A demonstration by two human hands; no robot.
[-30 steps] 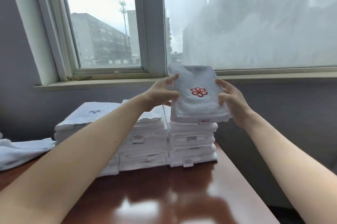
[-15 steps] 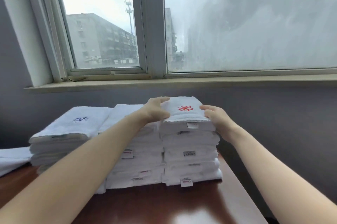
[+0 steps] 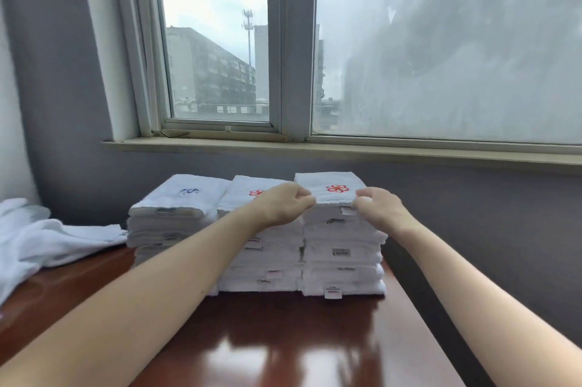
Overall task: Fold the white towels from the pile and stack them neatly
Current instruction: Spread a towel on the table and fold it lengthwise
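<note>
At the far end of the glossy brown wooden table (image 3: 283, 339), against the grey wall (image 3: 472, 197) under the window sill (image 3: 346, 150), three stacks of folded white towels stand side by side, touching. The top towel (image 3: 333, 179), marked with a red flower emblem, lies flat and square on the right stack (image 3: 343, 273), the tallest of the three. Both hands are at its near edge. The left hand (image 3: 285, 204) is at the near left corner, its fingers curled inward with the tips pinching the edge of the cloth. The right hand (image 3: 379, 208) is at the near right corner, its fingers likewise curled and pinching the edge just above a small sewn label. Both bare forearms reach in from the bottom corners of the view. The left forearm crosses in front of the middle stack (image 3: 274, 264), whose top towel shows part of another red emblem behind the left hand. The left stack (image 3: 167, 229) carries a blue emblem on top. Further left, a loose pile (image 3: 37, 235) of unfolded white towels sprawls on the table, one corner reaching the base of the left stack. Through the window (image 3: 217, 40) grey buildings and a mast show.
</note>
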